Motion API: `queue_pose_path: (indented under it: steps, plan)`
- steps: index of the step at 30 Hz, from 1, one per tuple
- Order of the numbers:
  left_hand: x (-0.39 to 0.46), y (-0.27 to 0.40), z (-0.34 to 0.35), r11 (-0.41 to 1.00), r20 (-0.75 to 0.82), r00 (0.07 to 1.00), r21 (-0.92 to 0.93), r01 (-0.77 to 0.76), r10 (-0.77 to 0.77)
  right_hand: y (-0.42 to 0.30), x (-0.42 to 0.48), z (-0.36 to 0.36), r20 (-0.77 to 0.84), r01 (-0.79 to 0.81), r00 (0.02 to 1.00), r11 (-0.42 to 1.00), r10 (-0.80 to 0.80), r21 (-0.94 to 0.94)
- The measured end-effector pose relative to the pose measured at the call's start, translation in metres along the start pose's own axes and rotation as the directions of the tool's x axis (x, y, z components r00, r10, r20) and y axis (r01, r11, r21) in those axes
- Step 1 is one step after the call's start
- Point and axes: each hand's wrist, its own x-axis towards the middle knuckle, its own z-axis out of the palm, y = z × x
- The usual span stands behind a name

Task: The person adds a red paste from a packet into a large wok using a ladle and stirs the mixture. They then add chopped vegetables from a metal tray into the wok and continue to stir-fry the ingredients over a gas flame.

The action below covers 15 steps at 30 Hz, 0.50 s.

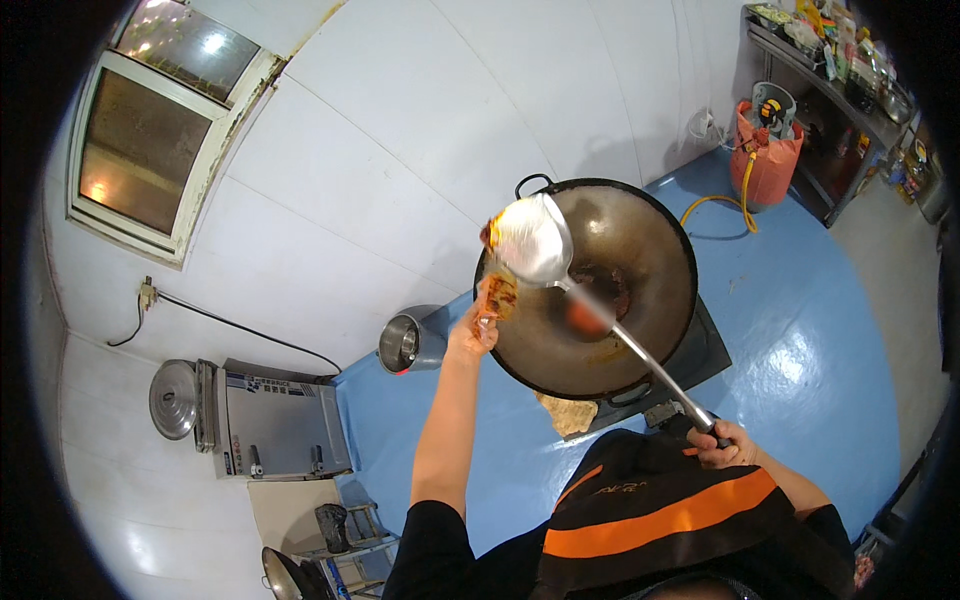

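Observation:
My left hand (pixel 472 334) grips a clear plastic packet (pixel 498 295) smeared with reddish-brown sauce, held over the left rim of a large wok (pixel 600 360). Just beyond the packet is the broad blade of a metal wok spatula (pixel 532 240), raised over the wok, with a reddish-brown lump (pixel 487 237) at its left edge. My right hand (pixel 726 446) is closed around the dark end of the spatula's handle. In the bottom of the wok lie dark reddish bits (pixel 621 292) and a blurred orange-red patch (pixel 586 318), partly behind the spatula's shaft.
A metal bucket (pixel 401 345) stands by the wall, left of the wok. A rice steamer cabinet (pixel 277 420) is farther left. An orange gas cylinder (pixel 766 161) with a yellow hose (pixel 712 200) stands near a loaded metal shelf (pixel 817 67). Tan cloth or cardboard (pixel 568 412) lies below the wok.

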Motion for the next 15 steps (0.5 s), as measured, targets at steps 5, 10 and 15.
queue_pose_path:
  steps: [5, 10, 15]
  plan:
    - [-0.003, 0.022, 0.008, 0.981, 0.094, 0.978, -0.075, -0.179, 0.186, -0.008, -0.017, 0.054, -0.250, 0.060, 0.952, 0.912, -0.175, -0.407]
    - [0.000, 0.029, 0.001, 0.975, 0.372, 0.910, -0.188, -0.121, 0.185, 0.001, -0.014, 0.079, -0.392, -0.012, 0.886, 0.831, -0.249, -0.556]
    - [-0.010, 0.015, 0.029, 0.832, 0.345, 0.813, 0.134, -0.538, 0.470, 0.004, -0.018, 0.080, -0.361, 0.001, 0.892, 0.800, -0.272, -0.600]
